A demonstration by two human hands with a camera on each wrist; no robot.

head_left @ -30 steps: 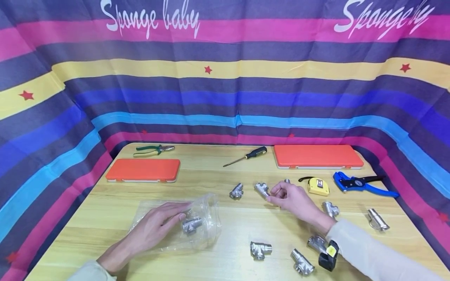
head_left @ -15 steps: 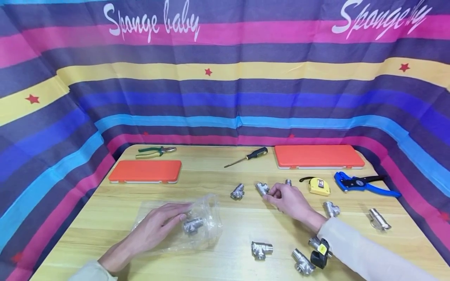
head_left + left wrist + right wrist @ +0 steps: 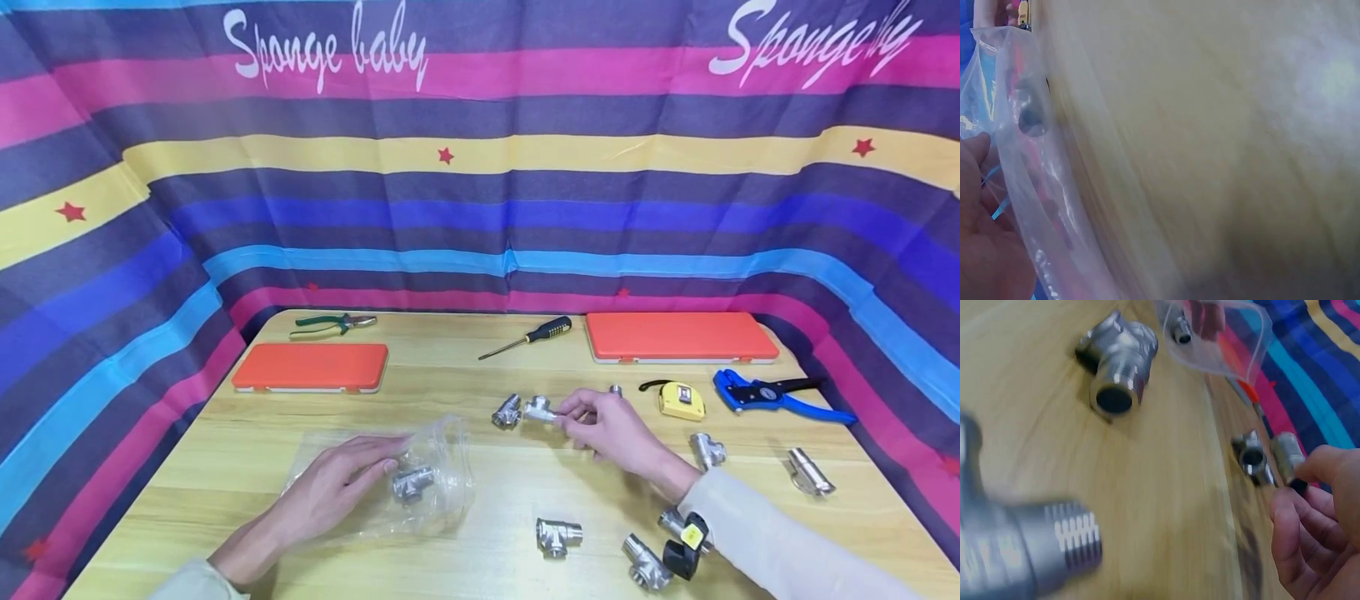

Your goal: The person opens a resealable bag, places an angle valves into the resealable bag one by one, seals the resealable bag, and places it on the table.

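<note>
My left hand [image 3: 337,479] holds the rim of a clear plastic bag [image 3: 450,492] at the left of the table. Inside the bag lies a metal tee pipe fitting [image 3: 411,483]; the bag film [image 3: 1022,181] shows along the thumb in the left wrist view. My right hand [image 3: 611,429] pinches the end of another tee fitting [image 3: 538,409] between thumb and fingers. That fitting [image 3: 1288,453] also shows at the fingertips in the right wrist view. Just left of it stands a further tee fitting [image 3: 507,412], with a narrow gap between them.
Several more tee fittings lie right and front, among them one near the front [image 3: 557,537]. A tape measure [image 3: 681,400], blue wire strippers [image 3: 772,393], a screwdriver [image 3: 528,336], green-handled pliers [image 3: 333,323] and two orange cases, the right one larger [image 3: 678,335], sit along the back.
The fitting at my right fingertips has shifted left and swung round, closer to the one beside it. My left hand and the bag keep their place.
</note>
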